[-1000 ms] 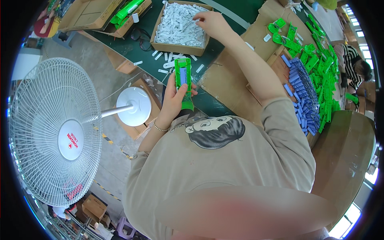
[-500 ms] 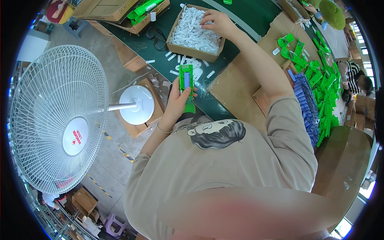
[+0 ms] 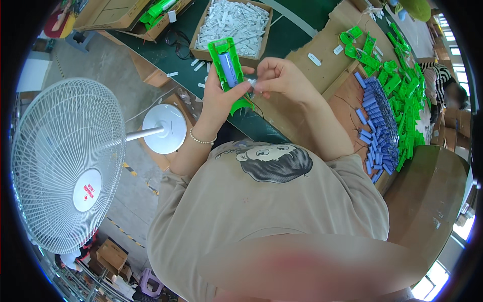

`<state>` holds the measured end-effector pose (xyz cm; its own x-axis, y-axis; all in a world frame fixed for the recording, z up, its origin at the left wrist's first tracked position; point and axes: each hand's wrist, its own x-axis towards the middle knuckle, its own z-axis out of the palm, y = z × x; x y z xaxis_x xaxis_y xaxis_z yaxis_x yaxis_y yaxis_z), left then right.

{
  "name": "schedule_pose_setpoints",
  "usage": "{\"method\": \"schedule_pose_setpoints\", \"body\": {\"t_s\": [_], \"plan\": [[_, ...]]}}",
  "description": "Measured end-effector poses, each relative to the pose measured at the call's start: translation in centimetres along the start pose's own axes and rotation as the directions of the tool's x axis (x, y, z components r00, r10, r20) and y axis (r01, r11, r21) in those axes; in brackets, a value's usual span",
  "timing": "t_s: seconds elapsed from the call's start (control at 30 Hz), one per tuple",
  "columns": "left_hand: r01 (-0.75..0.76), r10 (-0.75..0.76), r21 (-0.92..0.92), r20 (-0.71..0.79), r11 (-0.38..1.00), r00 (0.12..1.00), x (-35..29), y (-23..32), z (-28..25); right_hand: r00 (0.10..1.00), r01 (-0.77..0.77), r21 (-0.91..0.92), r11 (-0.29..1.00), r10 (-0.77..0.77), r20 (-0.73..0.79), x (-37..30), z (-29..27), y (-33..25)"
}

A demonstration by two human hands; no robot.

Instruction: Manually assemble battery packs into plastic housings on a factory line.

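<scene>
My left hand [image 3: 220,99] is wrapped round a green plastic housing [image 3: 221,46], its thumb across the lower part. Inside the housing's open side lies a blue cylindrical battery [image 3: 228,69]. Close by on the right, my right hand [image 3: 286,83] has thumb and fingers pinched on a small whitish piece [image 3: 252,83], right at the lower right side of the housing. That piece is partly hidden by fingertips and its kind is unclear. Thin dark wires [image 3: 259,109] hang from the housing's lower end.
Beyond my hands stands a cardboard box [image 3: 265,46] full of white strips [image 3: 232,27]. Blue batteries [image 3: 377,118] and green housings [image 3: 402,100] are heaped at the right. Another carton [image 3: 151,34] and a black cable [image 3: 177,43] lie far left. A white fan [image 3: 70,166] stands left.
My right hand has come back from the box of white strips to the housing, now pinching a small piece. The left hand has raised and tilted the housing. The whole view has shifted slightly.
</scene>
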<state>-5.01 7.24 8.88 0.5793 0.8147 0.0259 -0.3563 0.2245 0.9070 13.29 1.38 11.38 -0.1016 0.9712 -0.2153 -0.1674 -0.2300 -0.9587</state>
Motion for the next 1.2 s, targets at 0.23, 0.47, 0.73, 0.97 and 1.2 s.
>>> {"method": "schedule_pose_setpoints", "body": {"t_s": [0.23, 0.47, 0.73, 0.97, 1.2], "plan": [[0.169, -0.166, -0.067, 0.050, 0.983, 0.985, 0.5, -0.5, 1.6, 0.983, 0.024, 0.118, 0.993, -0.002, -0.185, -2.6, 0.0, 0.6], [0.186, -0.189, -0.064, -0.032, 0.980, 0.982, 0.6, -1.6, 2.6, 0.795, 0.301, -0.894, 0.334, -0.605, 0.042, -3.3, -0.4, 2.0], [0.135, -0.178, 0.224, 0.186, 0.965, 0.966, -0.3, -2.9, 1.8, 0.876, 0.070, -0.335, 0.939, -0.219, -0.429, -3.6, -2.5, 2.3], [0.054, -0.231, 0.518, 0.285, 0.854, 0.930, -0.5, -3.3, 2.4, 0.900, 0.097, -0.330, 0.939, -0.224, -0.375, -3.6, -2.8, 1.7], [0.006, -0.276, 0.624, 0.336, 0.781, 0.901, -0.7, -3.5, 2.2, 0.921, -0.034, -0.310, 0.950, -0.091, -0.379, -3.5, -2.9, 2.0]]}}
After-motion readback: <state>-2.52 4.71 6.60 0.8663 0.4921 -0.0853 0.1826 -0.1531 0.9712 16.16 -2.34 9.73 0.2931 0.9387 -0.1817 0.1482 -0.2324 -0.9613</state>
